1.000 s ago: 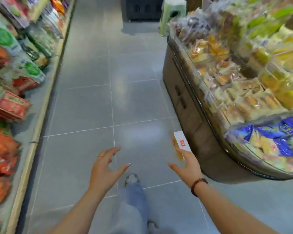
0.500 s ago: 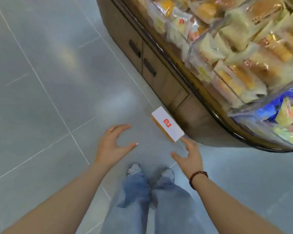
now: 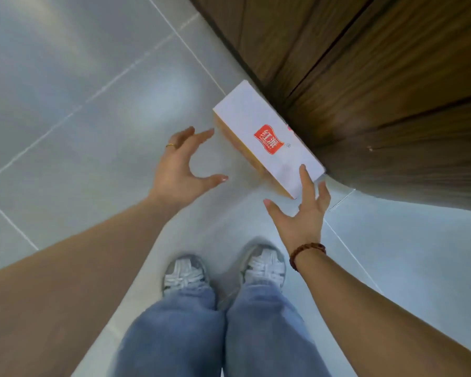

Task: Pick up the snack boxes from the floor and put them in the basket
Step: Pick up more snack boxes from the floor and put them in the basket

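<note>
Snack box (image 3: pixel 256 121) w/ R fingers (image 3: pixel 305 182) at near end.

One view only, head-worn, wide-angle. Faces almost straight down from above the person's own shoes (image 3: pixel 186 273), tilted slightly forward. Close in: forearms enter from below, left hand (image 3: pixel 174 170) and right hand (image 3: pixel 302 219) mid-frame, snack box (image 3: pixel 267 137) at the fingertips, wooden cabinet (image 3: pixel 378 77) beyond the fingers at upper right, tiled floor (image 3: pixel 65 77) left of them.

White snack box (image 3: pixel 267 137) with red logo, grey tiled floor (image 3: pixel 79 104), dark wood-grain cabinet (image 3: pixel 378 77), blue jeans (image 3: pixel 215 336)
</note>
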